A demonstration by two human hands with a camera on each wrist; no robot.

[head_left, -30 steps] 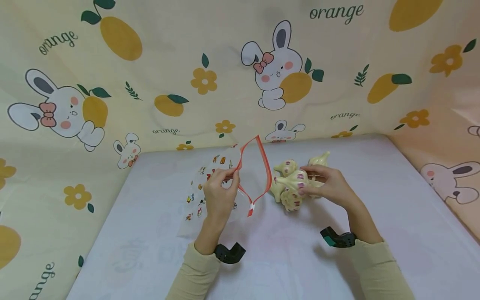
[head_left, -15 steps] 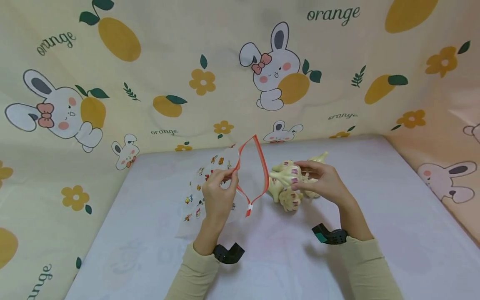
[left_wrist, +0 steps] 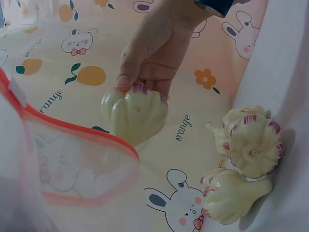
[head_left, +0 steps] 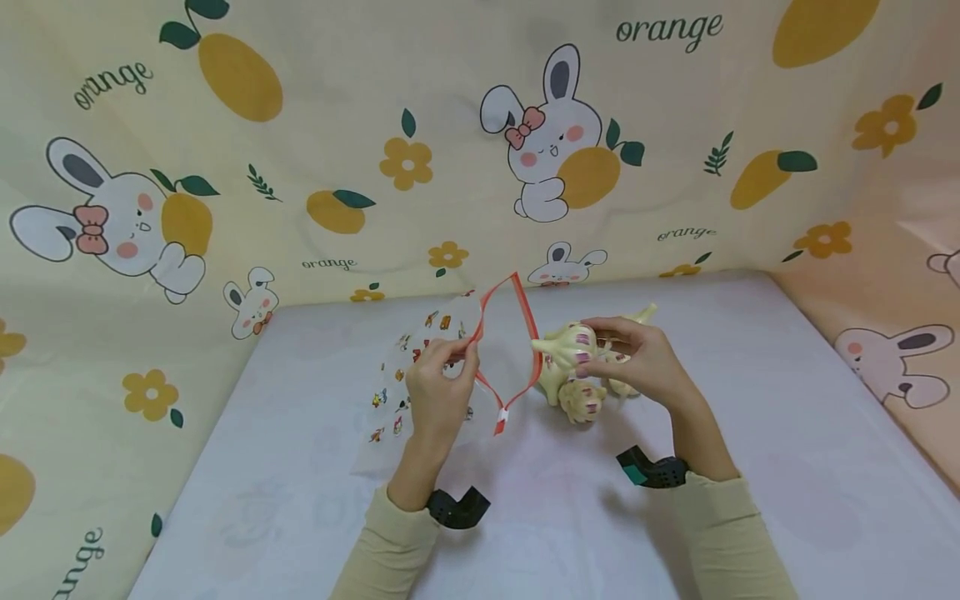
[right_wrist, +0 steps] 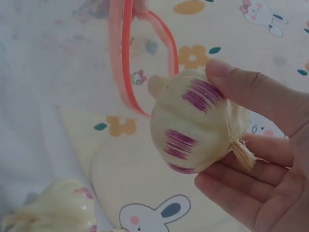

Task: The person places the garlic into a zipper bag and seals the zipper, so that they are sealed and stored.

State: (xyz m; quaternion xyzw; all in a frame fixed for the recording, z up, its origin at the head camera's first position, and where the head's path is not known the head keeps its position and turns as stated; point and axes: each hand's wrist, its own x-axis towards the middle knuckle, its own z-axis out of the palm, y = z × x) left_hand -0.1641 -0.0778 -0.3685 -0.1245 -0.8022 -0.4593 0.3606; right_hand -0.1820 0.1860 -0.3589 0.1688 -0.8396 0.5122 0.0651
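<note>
My right hand (head_left: 637,354) grips a garlic bulb (right_wrist: 188,121), cream with purple streaks, between thumb and fingers. In the head view its stem end points left, right at the red zip edge of a clear bag (head_left: 390,392) printed with small colourful figures. My left hand (head_left: 442,383) pinches that red edge (head_left: 534,333), and the bag's mouth gapes toward the garlic. Below the held bulb lie several more garlic bulbs (head_left: 581,402), partly hidden by it and by my right hand. The left wrist view shows loose bulbs (left_wrist: 253,145) on the table at right.
A white cloth covers the table (head_left: 300,517). Behind it rises a cream backdrop (head_left: 450,108) printed with rabbits, oranges and flowers. A white and red zip slider (head_left: 502,414) hangs at the bag mouth's lower corner. Each wrist wears a black camera mount (head_left: 457,507).
My right hand has carried the garlic bulb left, from over the pile to the bag's red edge. The left hand still pinches the bag in nearly the same spot.
</note>
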